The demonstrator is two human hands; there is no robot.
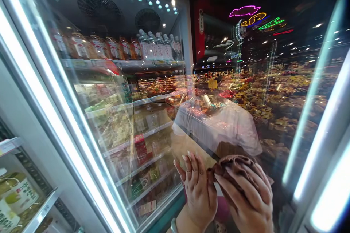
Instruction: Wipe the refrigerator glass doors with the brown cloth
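My right hand (243,193) presses a bunched brown cloth (243,164) against the glass door (207,127), its fingers wrapped over the folds. Just left of it, my left hand (198,189) has its fingers stretched out toward the same pane, thumb close to the cloth; it holds nothing. A pale bangle (173,225) circles the left wrist. The glass mirrors a white-shirted body, the cloth and the shop behind, so reflections overlap what lies beyond the pane.
Bright light tubes (49,113) run down the door frame at left, with more tubes (325,123) at right. Bottles (158,45) line an upper shelf seen through the glass. At lower left, shelves hold labelled yellow-green drink bottles (20,193).
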